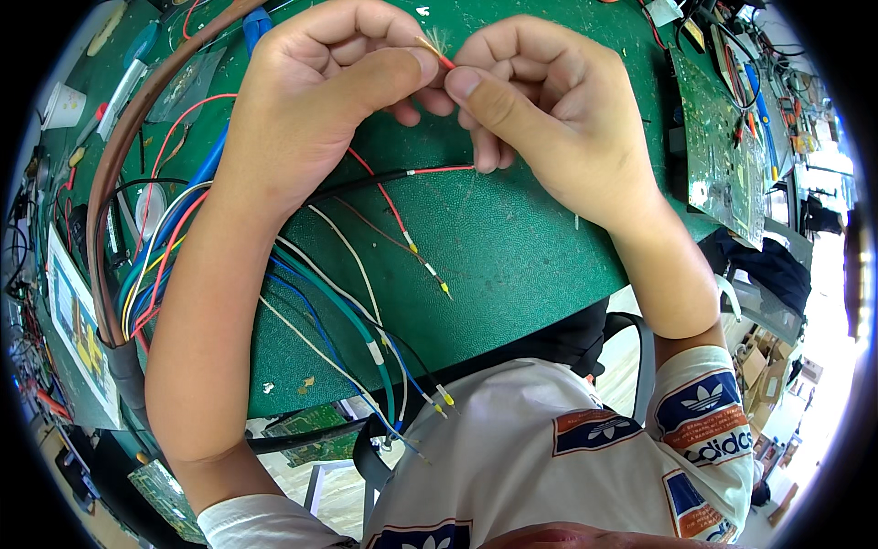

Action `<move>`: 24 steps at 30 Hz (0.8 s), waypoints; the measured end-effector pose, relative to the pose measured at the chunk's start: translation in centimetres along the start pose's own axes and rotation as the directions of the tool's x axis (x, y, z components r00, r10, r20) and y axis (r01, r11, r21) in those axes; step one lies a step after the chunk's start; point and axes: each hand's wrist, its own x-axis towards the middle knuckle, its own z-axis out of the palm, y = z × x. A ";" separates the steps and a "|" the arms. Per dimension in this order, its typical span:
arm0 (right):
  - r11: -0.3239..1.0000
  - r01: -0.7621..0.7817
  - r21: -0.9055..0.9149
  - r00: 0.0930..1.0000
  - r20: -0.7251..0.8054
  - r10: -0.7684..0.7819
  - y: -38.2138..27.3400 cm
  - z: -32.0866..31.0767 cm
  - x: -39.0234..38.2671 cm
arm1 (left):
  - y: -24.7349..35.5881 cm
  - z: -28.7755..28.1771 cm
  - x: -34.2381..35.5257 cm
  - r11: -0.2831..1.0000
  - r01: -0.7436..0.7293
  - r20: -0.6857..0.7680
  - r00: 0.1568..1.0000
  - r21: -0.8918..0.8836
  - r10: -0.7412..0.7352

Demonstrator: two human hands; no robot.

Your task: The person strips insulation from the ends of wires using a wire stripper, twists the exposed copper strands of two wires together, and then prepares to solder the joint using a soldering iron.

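Observation:
Both hands meet at the top middle, over a green table mat. My right hand pinches a red wire between thumb and forefinger. The wire's end is stripped, and its fine strands fan out. My left hand is closed at that end, thumb against forefinger beside the bared strands. Just under the hands runs a black cable with a red wire at its tip. Several thin wires with yellow crimped ends, such as this red wire with a white sleeve, lie between my forearms.
A thick brown cable curves along the left, with a bundle of coloured wires fanning out of it. Green circuit boards stand at the right edge of the green mat. A white cup and tools lie far left.

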 end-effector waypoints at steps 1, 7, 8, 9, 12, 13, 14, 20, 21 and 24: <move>1.000 0.007 0.027 0.999 0.033 -0.008 0.0 -0.1 0.1 | 0.0 0.0 0.0 1.000 0.001 0.001 1.000 -0.012 -0.001; 0.992 -0.054 0.114 0.994 0.104 0.043 -0.2 -0.4 0.3 | 0.1 0.0 -0.1 0.998 0.015 0.029 0.999 -0.067 -0.013; 0.993 -0.045 0.111 0.994 0.105 0.033 -0.1 -0.4 0.3 | 0.1 0.0 -0.1 0.997 0.019 0.034 0.999 -0.074 -0.017; 0.994 -0.035 0.108 0.994 0.108 0.024 -0.1 -0.4 0.3 | 0.2 0.0 -0.1 0.996 0.024 0.037 0.999 -0.081 -0.021; 0.993 -0.016 0.115 0.991 0.137 0.000 -0.2 -0.6 0.4 | 0.3 -0.1 -0.1 0.995 0.039 0.045 0.998 -0.095 -0.034; 0.993 -0.011 0.119 0.989 0.149 -0.007 -0.2 -0.7 0.4 | 0.3 -0.1 -0.1 0.995 0.046 0.042 0.998 -0.089 -0.043; 0.993 -0.008 0.119 0.987 0.159 -0.011 -0.2 -0.8 0.5 | 0.3 0.0 -0.1 0.995 0.054 0.040 0.998 -0.084 -0.051; 0.990 0.003 0.143 0.974 0.222 -0.035 0.1 -1.3 0.5 | 0.4 0.1 -0.3 0.995 0.073 0.076 0.995 -0.072 -0.068; 0.987 -0.007 0.162 0.970 0.242 -0.033 0.1 -1.5 0.5 | 0.4 0.1 -0.3 0.994 0.077 0.080 0.994 -0.072 -0.072; 0.980 -0.069 0.187 0.955 0.298 0.010 -0.3 -1.8 0.6 | 0.6 -0.1 -0.3 0.991 0.094 0.124 0.989 -0.094 -0.082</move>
